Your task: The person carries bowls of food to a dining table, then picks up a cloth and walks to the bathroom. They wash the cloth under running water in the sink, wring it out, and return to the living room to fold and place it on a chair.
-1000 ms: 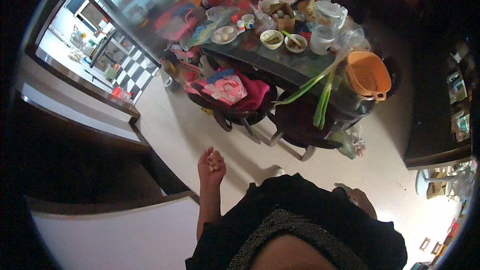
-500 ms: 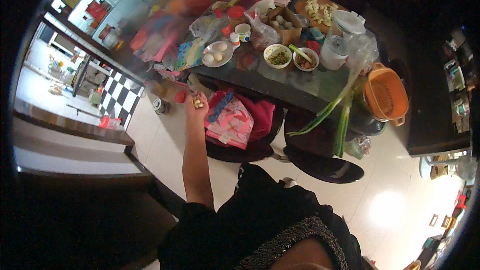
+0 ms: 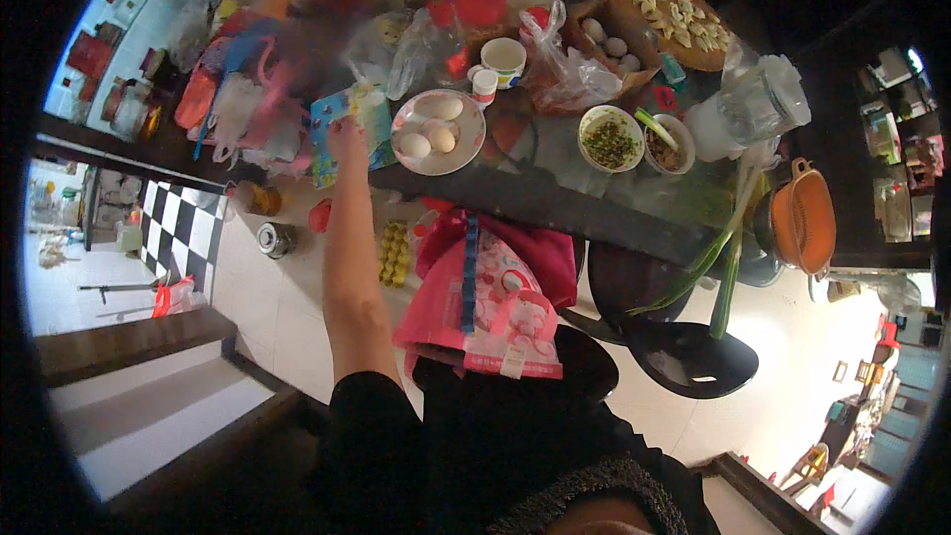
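My left hand reaches over a blue, colourful printed sheet at the table's near left edge. Its fingers look curled in, and what they hold, if anything, is hidden. To its right stands a pink-rimmed white plate with several eggs on it. My right hand is out of view.
Beyond the plate are a small white bottle, a cup and plastic bags. Farther right are two bowls of chopped food, a round board of pale pieces and an orange basket. A pink bag lies on a chair below.
My left hand has moved forward and left, onto the blue sheet. Before, its palm was up with small pale pieces in it; these no longer show. My view has shifted closer to the table.
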Available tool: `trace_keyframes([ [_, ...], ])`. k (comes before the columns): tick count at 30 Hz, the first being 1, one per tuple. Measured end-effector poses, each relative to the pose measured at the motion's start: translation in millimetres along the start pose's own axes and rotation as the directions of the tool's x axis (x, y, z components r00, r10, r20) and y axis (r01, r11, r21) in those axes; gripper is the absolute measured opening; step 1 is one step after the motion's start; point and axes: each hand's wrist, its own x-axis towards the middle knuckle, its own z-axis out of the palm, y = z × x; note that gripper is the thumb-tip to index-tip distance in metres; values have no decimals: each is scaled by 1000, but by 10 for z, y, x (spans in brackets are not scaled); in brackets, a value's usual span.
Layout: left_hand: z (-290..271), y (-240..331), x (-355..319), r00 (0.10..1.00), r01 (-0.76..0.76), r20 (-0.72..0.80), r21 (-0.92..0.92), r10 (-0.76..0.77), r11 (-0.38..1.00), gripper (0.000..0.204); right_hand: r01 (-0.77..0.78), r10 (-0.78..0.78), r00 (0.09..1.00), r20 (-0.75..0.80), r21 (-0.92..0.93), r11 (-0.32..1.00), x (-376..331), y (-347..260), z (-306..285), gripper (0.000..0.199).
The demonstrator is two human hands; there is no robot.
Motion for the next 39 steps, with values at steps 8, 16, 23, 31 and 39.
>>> trace_keyframes([
  [8,398,-92,-81,676,-565,265,785,687,253,35,-91,92,996,-18,49,995,-118,-189,310,24],
  [16,-270,-266,823,827,-486,36,548,561,681,31,-75,74,997,6,97,992,-131,133,340,25],
  [23,-760,177,-164,648,-407,302,913,699,-17,23,-84,100,994,-46,276,958,-280,1149,525,26],
  [31,-708,683,-5338,613,594,719,-146,-327,791,25,-268,312,950,11,540,798,-759,3254,1007,27],
  [39,231,1225,-7901,-185,21,924,344,-335,939,35,-179,373,928,4,882,436,-675,4039,1997,30],
])
